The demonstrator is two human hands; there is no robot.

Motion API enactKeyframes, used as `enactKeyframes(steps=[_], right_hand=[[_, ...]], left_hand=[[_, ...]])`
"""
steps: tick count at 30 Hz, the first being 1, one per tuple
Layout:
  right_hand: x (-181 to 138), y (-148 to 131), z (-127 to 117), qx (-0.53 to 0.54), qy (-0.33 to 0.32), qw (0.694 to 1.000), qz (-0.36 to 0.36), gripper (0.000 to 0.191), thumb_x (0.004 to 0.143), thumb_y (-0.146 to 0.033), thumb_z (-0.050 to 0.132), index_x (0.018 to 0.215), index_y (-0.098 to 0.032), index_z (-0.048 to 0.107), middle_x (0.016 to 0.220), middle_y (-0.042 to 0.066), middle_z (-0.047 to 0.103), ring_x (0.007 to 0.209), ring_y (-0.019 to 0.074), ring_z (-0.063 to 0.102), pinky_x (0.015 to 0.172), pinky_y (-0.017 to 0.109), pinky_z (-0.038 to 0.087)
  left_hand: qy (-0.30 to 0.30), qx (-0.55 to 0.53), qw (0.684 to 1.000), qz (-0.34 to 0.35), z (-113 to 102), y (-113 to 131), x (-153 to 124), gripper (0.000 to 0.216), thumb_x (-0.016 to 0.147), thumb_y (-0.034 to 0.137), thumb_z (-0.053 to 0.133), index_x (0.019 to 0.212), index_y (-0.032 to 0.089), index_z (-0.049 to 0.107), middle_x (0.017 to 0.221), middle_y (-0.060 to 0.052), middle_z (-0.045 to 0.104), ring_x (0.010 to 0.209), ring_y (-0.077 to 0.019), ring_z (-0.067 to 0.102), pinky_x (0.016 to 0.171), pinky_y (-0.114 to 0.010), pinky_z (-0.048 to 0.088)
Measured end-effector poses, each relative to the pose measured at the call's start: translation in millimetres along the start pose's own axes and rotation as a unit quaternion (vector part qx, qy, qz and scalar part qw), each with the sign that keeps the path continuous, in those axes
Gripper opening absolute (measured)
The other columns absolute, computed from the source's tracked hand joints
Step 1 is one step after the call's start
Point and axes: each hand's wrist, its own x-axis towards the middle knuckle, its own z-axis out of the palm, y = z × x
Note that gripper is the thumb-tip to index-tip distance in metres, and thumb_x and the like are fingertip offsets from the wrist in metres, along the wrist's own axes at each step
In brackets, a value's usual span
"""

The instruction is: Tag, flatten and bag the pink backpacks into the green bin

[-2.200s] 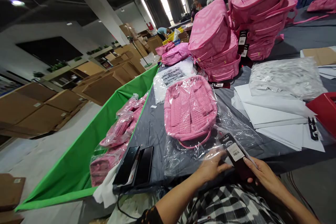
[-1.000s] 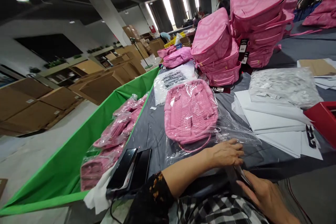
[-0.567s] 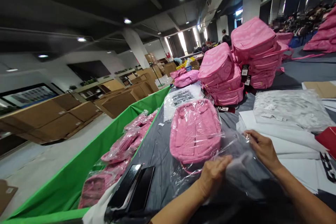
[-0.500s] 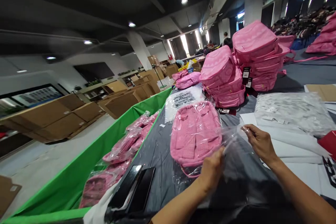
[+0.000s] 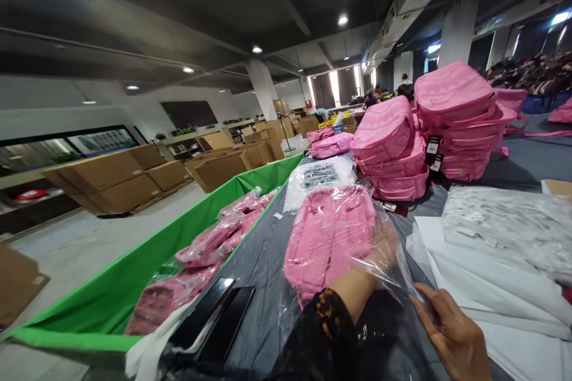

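A worker's left hand (image 5: 383,245) is showing through a clear plastic bag (image 5: 399,277) at the side of a pink backpack (image 5: 330,235), its grip unclear, while the right hand (image 5: 453,327) is pinching the bag's edge; the backpack is lying on the gray counter (image 5: 266,259).

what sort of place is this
Probably a packing area in a bag factory or warehouse: stacks of pink backpacks with hang tags on a long table, a green bin holding plastic-wrapped pink bags, and large cardboard boxes on the floor beyond.
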Motion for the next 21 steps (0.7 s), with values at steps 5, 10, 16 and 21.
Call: enactKeyframes(steps=[5, 10, 16, 21], right_hand=[[-49, 31, 7, -0.017, 0.004, 0.983, 0.181, 0.047, 0.099, -0.063, 0.038, 0.106, -0.025, 0.065, 0.096, 0.011, 0.071, 0.083, 0.0266, 0.072, 0.062, 0.034, 0.055], [-67, 29, 32, 0.132, -0.051, 0.914, 0.381, 0.052, 0.082, -0.08, 0.046, 0.084, -0.028, 0.05, 0.063, 0.002, 0.06, 0.049, 0.0214, 0.059, 0.049, 0.034, 0.049], [-30, -63, 15, 0.184, -0.038, 0.945, 0.268, 0.052, 0.093, -0.068, 0.047, 0.064, -0.025, 0.039, 0.059, -0.003, 0.035, 0.052, 0.0128, 0.037, 0.05, 0.026, 0.037], [-45, -72, -7, 0.186, -0.043, 0.96, 0.203, 0.047, 0.094, -0.058, 0.054, 0.065, -0.024, 0.044, 0.062, -0.002, 0.04, 0.053, 0.0128, 0.039, 0.053, 0.025, 0.039]], left_hand=[[-0.049, 0.007, 0.997, 0.06, -6, 9, -131, 0.049, 0.093, 0.021, 0.06, 0.142, 0.013, 0.058, 0.155, -0.015, 0.05, 0.147, -0.0363, 0.042, 0.119, -0.049, 0.043], [0.038, 0.087, 0.995, 0.011, -28, -35, -208, 0.067, 0.097, 0.033, 0.06, 0.158, 0.019, 0.036, 0.16, -0.02, 0.041, 0.148, -0.0412, 0.038, 0.113, -0.062, 0.044], [0.056, 0.104, 0.992, 0.04, -66, -85, -176, 0.074, 0.093, 0.02, 0.065, 0.156, 0.045, 0.035, 0.161, -0.012, 0.041, 0.137, -0.0382, 0.052, 0.107, -0.06, 0.048], [0.068, 0.086, 0.994, 0.011, -72, -71, -149, 0.067, 0.097, 0.013, 0.055, 0.155, 0.044, 0.039, 0.157, -0.014, 0.048, 0.134, -0.0409, 0.055, 0.095, -0.052, 0.057]])
